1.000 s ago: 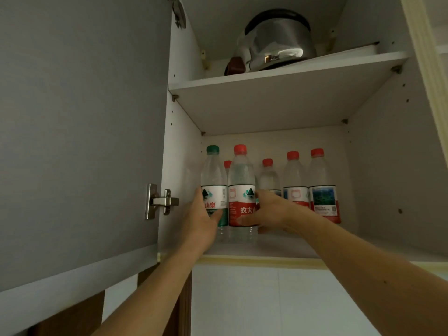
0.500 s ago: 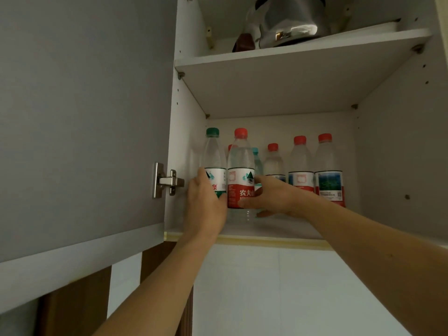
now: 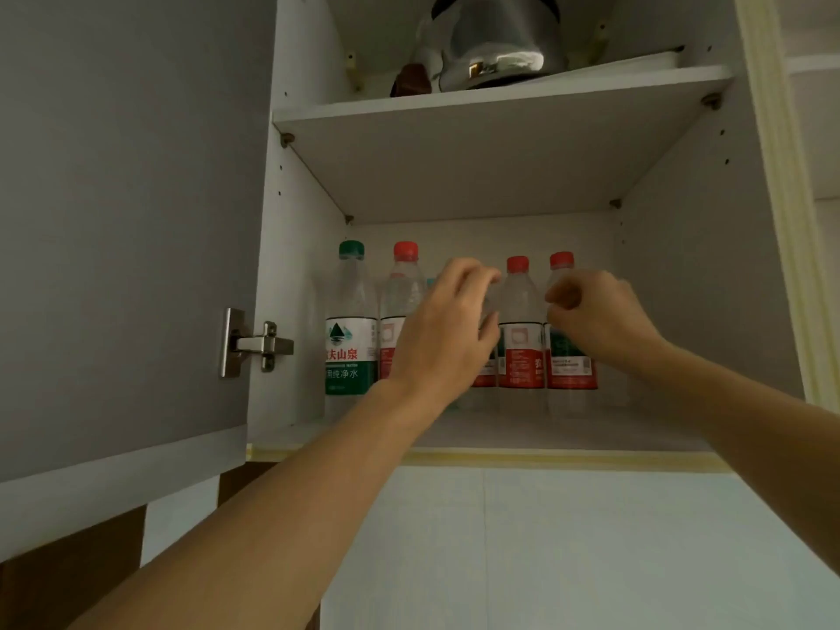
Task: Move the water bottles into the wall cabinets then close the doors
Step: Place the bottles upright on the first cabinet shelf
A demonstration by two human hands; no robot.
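Grey door [image 3: 113, 220] hangs open at far left, its metal hinge [image 3: 254, 343] fixed to the left wall of the cabinet [image 3: 700, 288]. Upper shelf [image 3: 477, 106] carries a shiny steel kettle [image 3: 495, 43] with a small dark brown thing [image 3: 411, 81] just left of it, too dim to identify. Lower shelf [image 3: 522, 436] holds a row of upright water bottles toward the back. Leftmost is the green-cap bottle [image 3: 351, 329], green and white label, standing near the left wall. Just right of it, touching or nearly so, a red-cap bottle [image 3: 402, 293] with a red and white label, its lower right part hidden by the left hand [image 3: 447, 329]. Left hand reaches in from lower left, back of hand toward the camera, fingers curled forward around clear plastic between the bottles; it looks like a grip on a partly hidden bottle, but cannot tell for sure. A bit of red label shows below that hand. Next right, a second red-cap bottle [image 3: 520, 338], upright, clear of both hands or just brushing them. Far right, a third red-cap bottle [image 3: 568, 370], label with a green patch, its upper body covered by the right hand [image 3: 600, 318]. Right hand comes in from lower right, fingers curled loosely at the bottle's shoulder; whether it pinches the bottle cannot be told. White tiled wall [image 3: 545, 538] below the cabinet.
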